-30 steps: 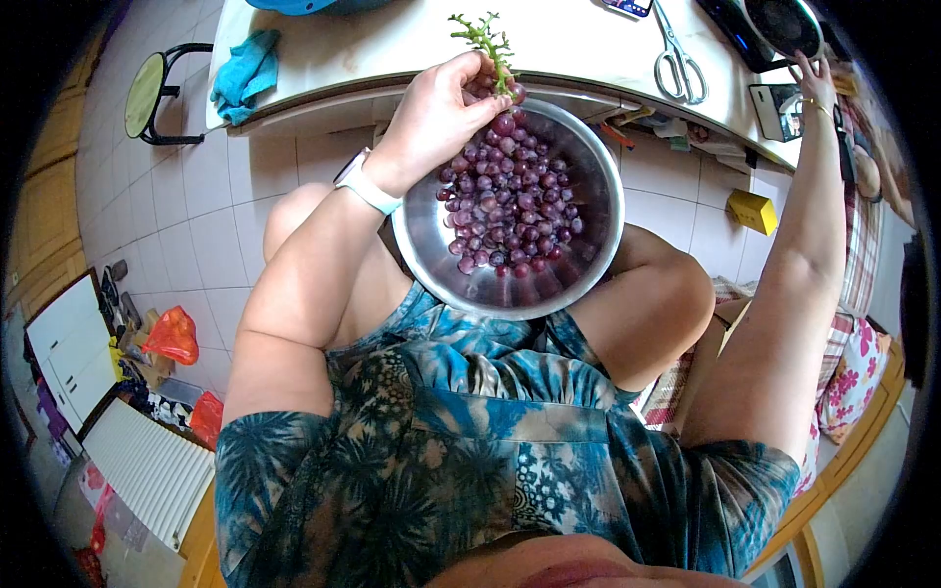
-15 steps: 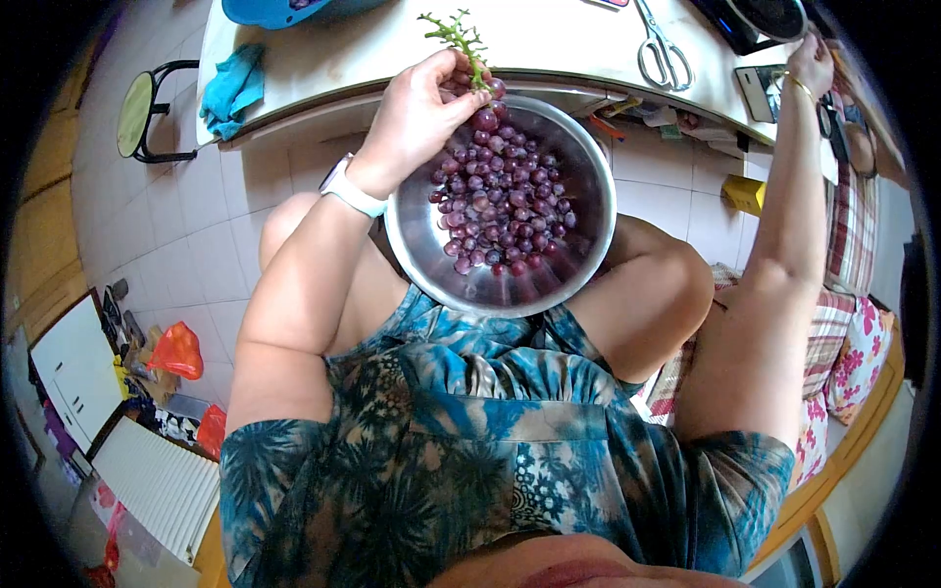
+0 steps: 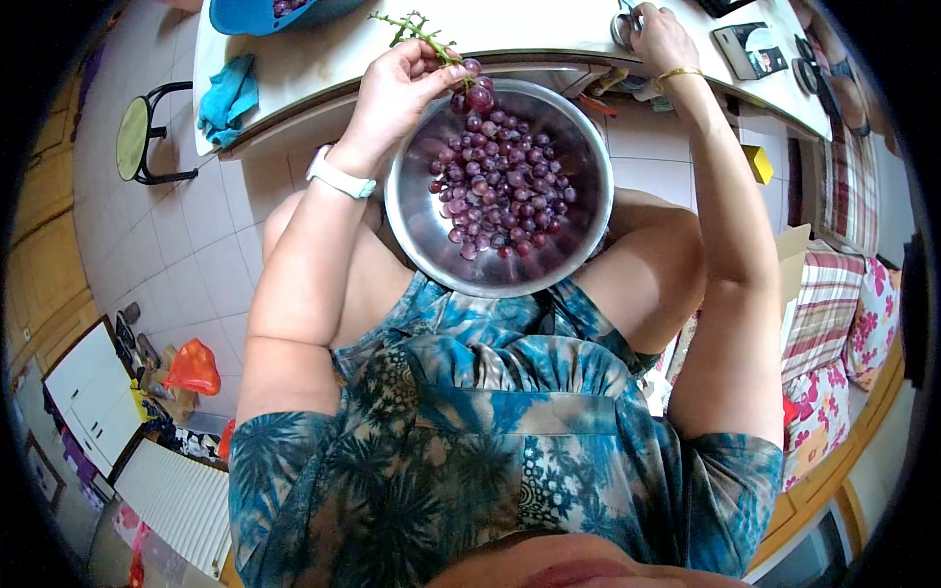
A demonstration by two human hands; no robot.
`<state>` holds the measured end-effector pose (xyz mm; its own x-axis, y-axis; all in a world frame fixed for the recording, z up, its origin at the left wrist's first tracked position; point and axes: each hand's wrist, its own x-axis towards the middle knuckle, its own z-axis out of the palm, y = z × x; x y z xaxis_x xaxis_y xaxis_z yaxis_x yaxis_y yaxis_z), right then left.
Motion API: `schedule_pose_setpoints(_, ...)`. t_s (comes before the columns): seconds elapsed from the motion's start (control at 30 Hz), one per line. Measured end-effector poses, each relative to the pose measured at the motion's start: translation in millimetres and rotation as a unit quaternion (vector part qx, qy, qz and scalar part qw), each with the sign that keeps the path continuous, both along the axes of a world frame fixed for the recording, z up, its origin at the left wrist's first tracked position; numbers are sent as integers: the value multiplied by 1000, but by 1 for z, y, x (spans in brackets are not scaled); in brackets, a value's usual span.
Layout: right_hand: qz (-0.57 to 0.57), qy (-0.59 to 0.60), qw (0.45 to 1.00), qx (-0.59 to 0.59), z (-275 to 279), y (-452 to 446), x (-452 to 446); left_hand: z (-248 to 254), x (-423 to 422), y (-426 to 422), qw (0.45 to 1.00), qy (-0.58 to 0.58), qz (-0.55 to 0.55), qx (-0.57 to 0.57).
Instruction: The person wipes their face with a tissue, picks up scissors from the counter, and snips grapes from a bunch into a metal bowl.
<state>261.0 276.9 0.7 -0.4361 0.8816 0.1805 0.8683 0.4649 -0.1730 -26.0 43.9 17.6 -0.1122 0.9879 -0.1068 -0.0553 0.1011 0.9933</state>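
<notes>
My left hand (image 3: pixel 397 93) is closed around a green grape stem (image 3: pixel 417 34), mostly bare, with a few purple grapes (image 3: pixel 478 96) still hanging from its lower end. It is held over the far-left rim of a steel bowl (image 3: pixel 431 235). Loose grapes (image 3: pixel 505 186) lie heaped inside the bowl, which rests between my legs. On the tabletop, my right hand (image 3: pixel 665 44) has its fingers closed on a pair of scissors (image 3: pixel 621 29); the hand covers part of them.
A blue basin (image 3: pixel 284 18) with grapes and a teal cloth (image 3: pixel 227 98) occupy the table's (image 3: pixel 549 34) left side. Toward its right end lies a phone (image 3: pixel 750 51). A stool (image 3: pixel 137 127) stands at the left, and a cushioned seat (image 3: pixel 818 304) is at my right.
My right hand has come from the table's far right to the scissors and taken hold of them. My left hand still holds the grape stem, now tilted further left.
</notes>
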Motion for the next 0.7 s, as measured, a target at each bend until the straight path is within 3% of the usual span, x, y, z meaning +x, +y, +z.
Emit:
schedule_pose_setpoints(0.03, 0, 0, 1000, 2, -5, 6, 5, 1, 1, 0, 1000, 0, 0, 2)
schedule_pose_setpoints(0.1, -1, -116, 993, 28, -14, 18, 11, 3, -2, 0, 999, -2, -2, -38)
schedule_pose_setpoints(0.23, -20, -104, 994, 9, -12, 7, 9, -2, -1, 2, 999, -4, -5, -33)
schedule_pose_setpoints(0.3, -48, -174, 983, -35, -7, 3, 6, -5, 0, 3, 999, -31, -6, -26)
schedule_pose_setpoints(0.37, -46, -168, 983, -55, 3, -3, 9, -10, 0, 6, 1000, 22, 1, 20)
schedule_pose_setpoints(0.5, -29, -35, 986, -160, 0, -5, 37, -12, 0, 5, 993, 109, -8, 55)
schedule_pose_setpoints(0.53, -13, 152, 936, -317, 4, -19, 46, -10, -1, 4, 989, 137, -23, 47)
schedule_pose_setpoints(0.57, 4, 330, 828, -454, 9, -33, 55, -9, -2, 4, 985, 165, -38, 40)
schedule_pose_setpoints(0.63, 59, 411, 777, -474, 30, -74, 53, -9, -3, 5, 984, 167, -49, 46)
schedule_pose_setpoints(0.7, 104, 363, 753, -539, 61, -117, 43, -9, -3, 2, 983, 170, -61, 47)
